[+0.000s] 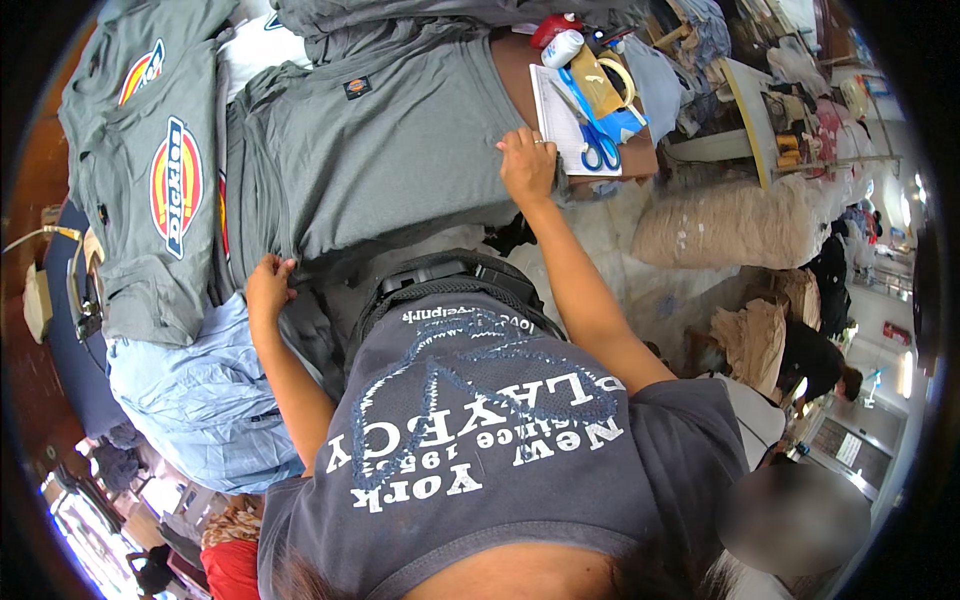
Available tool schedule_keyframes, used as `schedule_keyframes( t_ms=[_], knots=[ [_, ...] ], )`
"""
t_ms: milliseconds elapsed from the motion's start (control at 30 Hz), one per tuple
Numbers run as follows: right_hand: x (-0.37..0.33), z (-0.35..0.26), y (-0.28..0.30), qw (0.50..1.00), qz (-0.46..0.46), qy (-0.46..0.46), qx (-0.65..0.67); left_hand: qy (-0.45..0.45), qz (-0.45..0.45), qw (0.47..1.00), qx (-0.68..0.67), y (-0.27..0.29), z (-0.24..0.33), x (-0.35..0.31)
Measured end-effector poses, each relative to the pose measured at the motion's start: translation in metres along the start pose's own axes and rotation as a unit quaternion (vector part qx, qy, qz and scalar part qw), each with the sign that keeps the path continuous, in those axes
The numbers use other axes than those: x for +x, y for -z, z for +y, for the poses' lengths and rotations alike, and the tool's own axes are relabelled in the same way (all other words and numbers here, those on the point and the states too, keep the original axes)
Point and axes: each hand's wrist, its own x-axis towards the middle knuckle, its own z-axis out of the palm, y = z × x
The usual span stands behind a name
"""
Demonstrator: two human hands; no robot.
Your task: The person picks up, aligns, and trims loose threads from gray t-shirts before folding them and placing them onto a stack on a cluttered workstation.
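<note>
A grey T-shirt [385, 150] with a small dark label patch lies spread on the table in front of me. My left hand [270, 286] is closed in a pinch at its near left corner. At the shirt's right edge, my right hand [527, 165] has its fingers curled together on the cloth. To the left lie more grey T-shirts [130, 200] with a large red, yellow and blue print. Close by my right hand are blue-handled scissors [600, 148], resting on a white paper pad [556, 105].
Beyond the pad are a roll of tape [617, 80], a white bottle [563, 48] and a red object [555, 29]. Light blue cloth [190, 400] is heaped beside my left forearm. A big plastic-wrapped beige bundle [725, 225] lies to the right. Another person in dark clothes [812, 358] is farther right.
</note>
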Motion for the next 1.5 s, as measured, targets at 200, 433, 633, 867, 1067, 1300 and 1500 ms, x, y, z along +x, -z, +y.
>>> schedule_keyframes(
  t_ms=[200,433,633,867,1067,1300,1500],
  knots=[
    [-0.01,0.078,0.033,0.926,0.136,-0.244,0.254,0.013,-0.04,0.997,-0.072,0.002,-0.008,0.003],
    [-0.05,0.124,0.106,0.879,-0.238,-0.411,-0.046,-0.016,-0.028,0.998,-0.046,0.006,0.004,-0.006],
    [-0.037,0.025,0.045,0.971,-0.101,-0.206,0.071,-0.077,-0.083,0.992,0.054,0.014,0.004,-0.011],
    [0.01,0.044,0.121,0.771,-0.229,-0.379,0.458,-0.117,-0.054,0.953,-0.274,0.104,0.027,-0.063],
    [0.097,0.05,0.187,0.698,-0.161,-0.227,0.659,-0.363,0.094,0.903,-0.209,0.212,0.03,-0.036],
    [0.206,0.021,0.117,0.808,0.187,-0.062,0.555,-0.445,0.331,0.822,-0.13,0.225,0.146,0.089],
    [0.102,0.001,0.036,0.951,0.053,0.108,0.285,-0.445,0.324,0.834,0.045,0.078,0.092,0.114]
  ],
)
